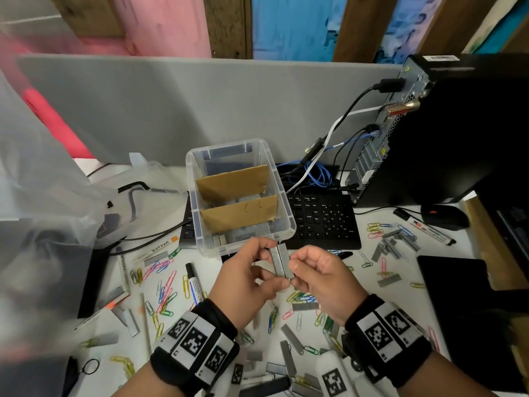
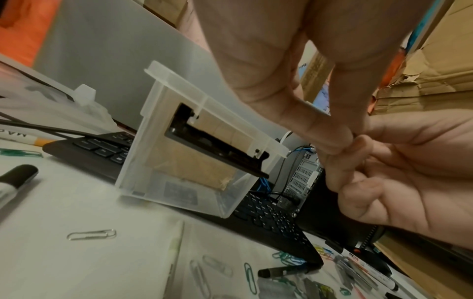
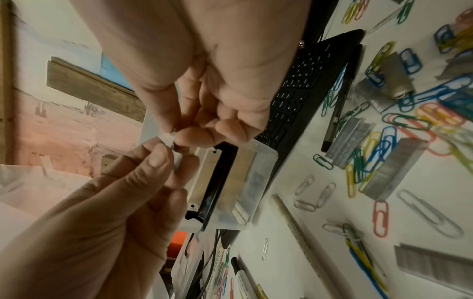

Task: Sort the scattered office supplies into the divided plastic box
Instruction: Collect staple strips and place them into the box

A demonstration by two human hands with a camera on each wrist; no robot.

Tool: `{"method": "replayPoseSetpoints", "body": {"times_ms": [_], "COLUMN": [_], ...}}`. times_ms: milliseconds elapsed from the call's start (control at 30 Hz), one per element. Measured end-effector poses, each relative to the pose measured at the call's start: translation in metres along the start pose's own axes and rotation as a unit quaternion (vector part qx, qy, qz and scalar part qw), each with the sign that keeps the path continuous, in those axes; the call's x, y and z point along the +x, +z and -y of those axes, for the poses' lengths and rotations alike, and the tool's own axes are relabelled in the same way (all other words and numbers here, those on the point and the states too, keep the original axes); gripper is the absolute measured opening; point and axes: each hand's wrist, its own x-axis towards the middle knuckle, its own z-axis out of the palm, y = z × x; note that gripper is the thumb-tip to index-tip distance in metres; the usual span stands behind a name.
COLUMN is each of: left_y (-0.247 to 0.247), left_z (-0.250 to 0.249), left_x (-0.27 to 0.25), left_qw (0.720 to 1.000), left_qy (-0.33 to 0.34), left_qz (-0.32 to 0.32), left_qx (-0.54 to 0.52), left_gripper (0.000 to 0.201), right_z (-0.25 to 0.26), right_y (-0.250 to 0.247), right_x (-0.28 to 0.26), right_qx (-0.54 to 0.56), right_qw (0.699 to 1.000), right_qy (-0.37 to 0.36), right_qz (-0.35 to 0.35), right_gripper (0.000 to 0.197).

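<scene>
Honestly, I judge the sort barely begun. Both my hands hold staple strips (image 1: 282, 263) in the air just in front of the box (image 1: 286, 224): my left hand (image 1: 243, 277) pinches them from the left with curled fingers, and my right hand (image 1: 320, 277) pinches the lower end between thumb and fingertips. The wrist views hide the strips behind my fingers, so I go by the head view.

In the box, the near compartment already has a few staple strips lying flat on the bottom. What lies in the middle and far compartments I cannot tell, since the dividers (image 1: 239, 214) block them. On the desk (image 1: 400, 293) nearly everything is left: paper clips (image 1: 164, 293) in loose tangles, more strips in a pile (image 1: 393, 245) at the right and scattered near my wrists, and markers (image 1: 196, 282) to both sides.

The box is clear, thin-walled plastic with rounded corners and a rim. Its dividers are brown corrugated cardboard, roughly cut and leaning a little. The strips are dull grey metal, straight bars with fine ribbing; I expect them to break apart if bent. The clips are coated wire in pink, blue, yellow and green, plus some bare silver ones. A black keyboard (image 1: 323, 219) lies partly under the box.
</scene>
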Motion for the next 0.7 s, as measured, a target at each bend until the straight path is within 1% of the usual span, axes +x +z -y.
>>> {"method": "replayPoseSetpoints", "body": {"times_ms": [267,500,700], "left_y": [-0.003,-0.008,-0.007], "left_z": [-0.002,-0.007,-0.007], "left_x": [0.005,0.010,0.013], "left_qw": [1.000,1.000,1.000], "left_qy": [0.005,0.015,0.014], "left_qz": [-0.005,-0.018,-0.013], "left_qx": [-0.021,0.011,0.001], "left_gripper": [0.056,0.059,0.066], "right_z": [0.003,0.007,0.009], "right_y": [0.004,0.005,0.009], "right_x": [0.003,0.008,0.010], "right_qx": [0.025,-0.011,-0.035], "right_qw": [1.000,1.000,0.999], "right_qy": [-0.007,-0.010,-0.024], "right_qz": [-0.016,-0.013,-0.021], "right_gripper": [0.007,0.009,0.010]}}
